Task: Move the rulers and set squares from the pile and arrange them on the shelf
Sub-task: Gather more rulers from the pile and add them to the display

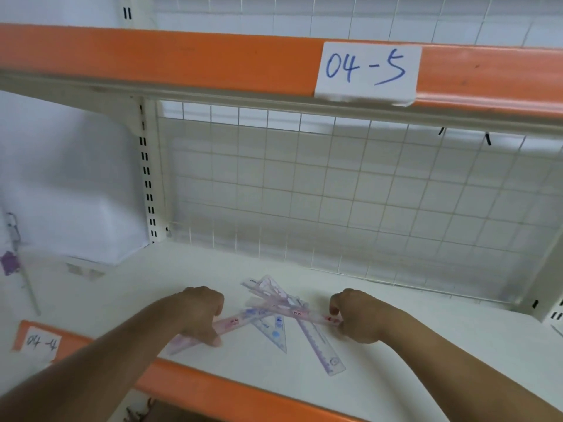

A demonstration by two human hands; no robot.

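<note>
- Reaching in from the bottom of the frame, both bare forearms stretch over the orange front strip (213,388) onto the white shelf (426,345).
- Left hand (202,315), lower centre-left: fingers curled down and thumb tucked, gripping the near end of a pink ruler (234,322) that slants up to the right into the pile.
- Right hand (361,319), lower centre-right: curled too, fingertips pinching the right end of a second pink ruler (298,313), which runs leftward across the top of the heap.
- Between the two hands sits the pile (274,300), loosely crossed, on the shelf near its front edge.
- A purple ruler (320,345) pokes out of it toward the lower right, its far end lying flat on the shelf, just left of the right wrist.
- A blue set square (274,330) points down toward the front strip, tucked under the pink rulers.
- A clear set square (268,286) sticks out at the back of the heap, toward the wire grid (335,193).
- That grid backs the whole bay, centre and right of the frame.
- Up top, the orange strip of the upper shelf (152,53) carries a paper label (365,70) reading "04-5".
- Lower left, a smaller paper tag (41,342) sits on the front strip; its writing is too blurred to be sure of.
</note>
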